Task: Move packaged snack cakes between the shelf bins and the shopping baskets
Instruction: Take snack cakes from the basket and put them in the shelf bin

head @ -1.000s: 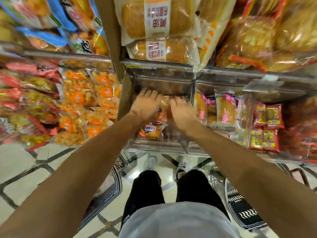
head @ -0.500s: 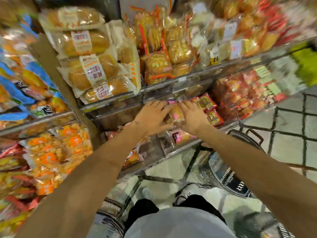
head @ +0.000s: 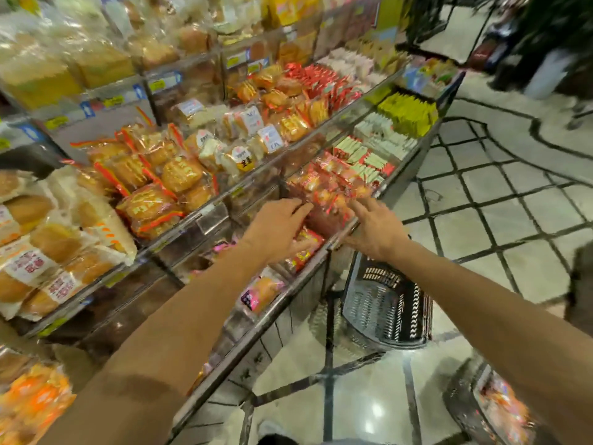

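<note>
Nearest the camera, two bare forearms are stretched forward over the metal front rail [head: 290, 295] of the lower shelf. Below the right forearm, a black shopping basket [head: 388, 313] is seen standing on the tiled floor [head: 500, 226], just beside the shelf front. A second basket [head: 491, 403], at the lower right, is blurred; orange-red packets seem to lie in it.

In the lower shelf bin, under the left forearm, a snack cake in a pink-marked wrapper [head: 261, 292] is seen lying near the rail. The left hand [head: 276, 231] is held palm-down over red-wrapped snack cakes [head: 306, 248] in the next bin, its fingers loosely extended; whether they touch the packets cannot be told through the blur. The right hand [head: 372, 229] is spread wide above the rail, fingers apart, with nothing gripped. Between and just beyond the two hands more red packets [head: 324, 191] are piled.

Farther back, on the upper shelf, packaged golden cakes with red trim [head: 150, 175] are stacked, and bagged bread loaves [head: 45, 245] are seen at the far left. Yellow-green packets [head: 407, 114] are laid at the far end of the shelf.
</note>
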